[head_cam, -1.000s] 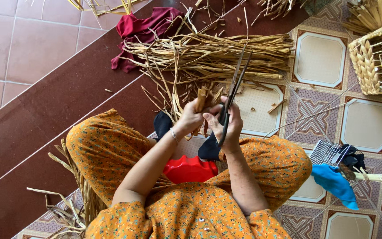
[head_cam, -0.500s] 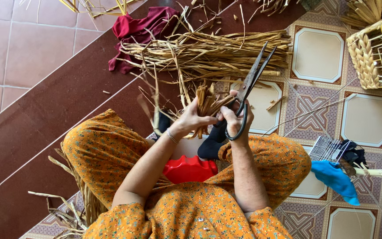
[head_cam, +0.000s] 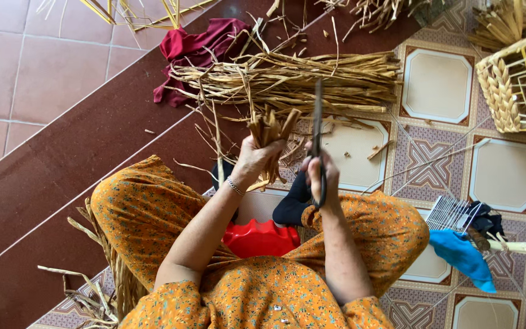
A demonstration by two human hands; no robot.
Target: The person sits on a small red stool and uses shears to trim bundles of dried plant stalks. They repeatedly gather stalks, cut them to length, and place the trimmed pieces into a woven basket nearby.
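While the person sits on the tiled floor [head_cam: 439, 85] in orange patterned clothes, the left hand [head_cam: 252, 159] is closed around a short bunch of dried fibre strips [head_cam: 270, 131], whose ends stick up above the fist. Just beside it, the right hand [head_cam: 322, 176] has its fingers through the handles of a pair of scissors [head_cam: 318, 140]; the dark blades point straight up and look closed, seen nearly edge-on. The two hands are near each other but not touching, held above the knees.

Beyond the hands a long bundle of the same dried strips [head_cam: 287, 79] lies across the floor where the patterned tiles meet a dark red band. A crumpled red cloth [head_cam: 196, 52] lies at the bundle's left end, partly under it. A half-woven basket [head_cam: 518, 85] stands at the right edge of the floor. A red plastic stool [head_cam: 260, 237] shows between the legs. Near the right knee lie a blue cloth [head_cam: 464, 256] and a small wire frame [head_cam: 452, 213]. Loose strips [head_cam: 92, 292] are scattered by the left leg.
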